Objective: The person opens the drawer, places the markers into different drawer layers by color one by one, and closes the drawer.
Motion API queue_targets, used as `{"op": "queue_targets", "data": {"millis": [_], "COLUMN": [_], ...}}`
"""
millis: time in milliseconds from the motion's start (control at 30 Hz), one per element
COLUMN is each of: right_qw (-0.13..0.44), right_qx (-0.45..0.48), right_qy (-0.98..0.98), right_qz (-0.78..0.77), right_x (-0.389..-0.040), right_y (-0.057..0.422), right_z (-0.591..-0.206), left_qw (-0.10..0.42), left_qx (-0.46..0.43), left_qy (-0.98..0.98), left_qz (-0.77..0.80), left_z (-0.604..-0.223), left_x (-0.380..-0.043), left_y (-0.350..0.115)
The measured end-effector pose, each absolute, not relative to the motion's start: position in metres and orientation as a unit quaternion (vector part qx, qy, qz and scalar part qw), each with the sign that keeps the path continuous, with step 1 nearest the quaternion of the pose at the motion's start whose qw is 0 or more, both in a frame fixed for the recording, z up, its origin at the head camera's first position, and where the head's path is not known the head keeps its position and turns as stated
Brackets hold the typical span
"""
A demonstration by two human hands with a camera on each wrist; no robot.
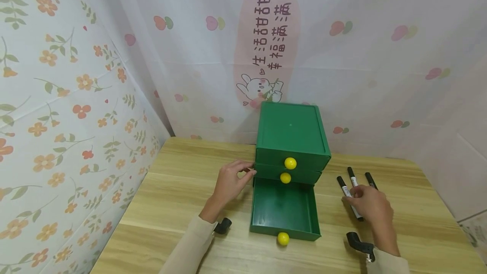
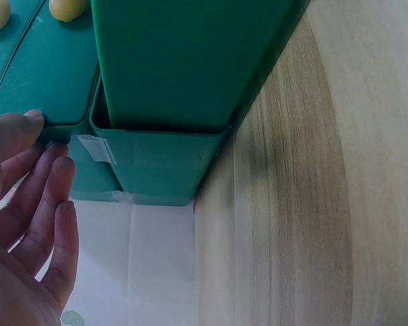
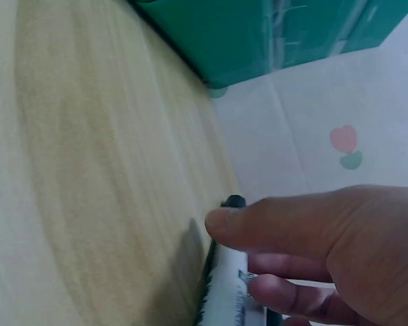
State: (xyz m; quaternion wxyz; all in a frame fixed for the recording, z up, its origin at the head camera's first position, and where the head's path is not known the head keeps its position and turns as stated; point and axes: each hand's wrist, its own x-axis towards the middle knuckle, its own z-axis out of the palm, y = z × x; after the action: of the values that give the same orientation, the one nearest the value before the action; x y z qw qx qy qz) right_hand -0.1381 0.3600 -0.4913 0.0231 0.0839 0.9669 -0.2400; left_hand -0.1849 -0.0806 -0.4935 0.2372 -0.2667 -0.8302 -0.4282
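A green drawer cabinet (image 1: 291, 130) stands at the table's back, its yellow-knobbed bottom drawer (image 1: 283, 208) pulled out, with nothing visible inside. My left hand (image 1: 232, 181) is at the cabinet's left side. In the left wrist view its thumb lies on the front edge of a closed drawer (image 2: 61, 75), the forefinger behind that edge, the other fingers loosely bent. Right of the cabinet, my right hand (image 1: 370, 206) pinches a white marker (image 1: 350, 198) with a black cap, thumb across it and fingers on its far side. A second white marker (image 1: 351, 174) is partly hidden by this hand.
A dark marker (image 1: 370, 179) lies just beyond the right hand. The wooden table (image 1: 182, 189) meets a printed cloth (image 1: 190, 83) behind the cabinet and a flowered cloth (image 1: 64, 138) at left. A black wrist mount (image 1: 359, 244) sits on the right forearm.
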Motion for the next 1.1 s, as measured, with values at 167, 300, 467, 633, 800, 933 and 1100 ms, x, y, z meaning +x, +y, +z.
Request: {"op": "queue_targets", "data": {"millis": [167, 300, 467, 633, 800, 933, 1100], "right_qw": [0.024, 0.032, 0.026, 0.01, -0.018, -0.033, -0.036], "right_qx": [0.091, 0.092, 0.09, 0.079, 0.076, 0.068, 0.058], "right_qy": [0.967, 0.969, 0.972, 0.975, 0.975, 0.976, 0.975], "right_qz": [-0.236, -0.227, -0.215, -0.206, -0.207, -0.206, -0.21], "right_x": [-0.138, -0.137, -0.138, -0.138, -0.138, -0.136, -0.133], "right_y": [0.36, 0.357, 0.354, 0.353, 0.35, 0.347, 0.344], "right_z": [-0.494, -0.493, -0.492, -0.493, -0.49, -0.484, -0.474], "left_qw": [0.232, 0.234, 0.242, 0.24, 0.23, 0.229, 0.236], "left_qx": [-0.264, -0.264, -0.267, -0.263, -0.258, -0.258, -0.261], "left_qy": [-0.83, -0.831, -0.83, -0.833, -0.838, -0.838, -0.836], "left_qz": [-0.432, -0.43, -0.426, -0.423, -0.423, -0.423, -0.422], "left_z": [-0.494, -0.493, -0.493, -0.493, -0.494, -0.493, -0.493], "left_x": [-0.185, -0.185, -0.185, -0.184, -0.184, -0.184, -0.184], "left_y": [-0.08, -0.08, -0.08, -0.08, -0.08, -0.08, -0.08]}}
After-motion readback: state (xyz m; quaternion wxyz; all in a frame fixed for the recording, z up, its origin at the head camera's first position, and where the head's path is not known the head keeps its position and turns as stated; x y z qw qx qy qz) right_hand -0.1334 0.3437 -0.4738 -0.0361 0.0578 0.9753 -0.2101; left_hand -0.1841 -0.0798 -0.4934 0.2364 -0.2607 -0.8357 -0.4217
